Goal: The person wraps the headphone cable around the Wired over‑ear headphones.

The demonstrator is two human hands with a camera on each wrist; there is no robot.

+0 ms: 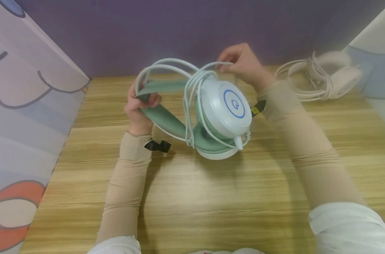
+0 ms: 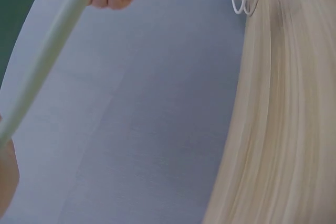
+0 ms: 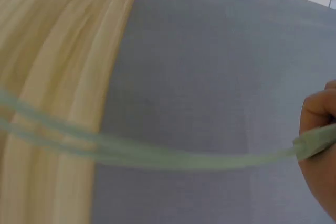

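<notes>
Above the middle of the wooden table [image 1: 192, 197], the left hand [image 1: 141, 106] grips the green band of a white headset [image 1: 222, 113], whose earcup bears a blue ring logo, no readable writing. The right hand [image 1: 243, 65] pinches its white cable [image 1: 176, 67]. A second headset [image 1: 329, 77] lies at the far right edge.

The head camera is looking forward and down from above the wooden table [image 1: 211, 197], taking in both forearms and the purple back wall [image 1: 186, 31] at middling range. The left wrist camera is sitting very close, facing that wall [image 2: 147, 129] along the table edge [image 2: 283, 129]. The right wrist camera is facing the same wall [image 3: 210, 77] and table [image 3: 52, 77], sharing the cable [image 3: 157, 156] with the head view [image 1: 192, 88].
</notes>
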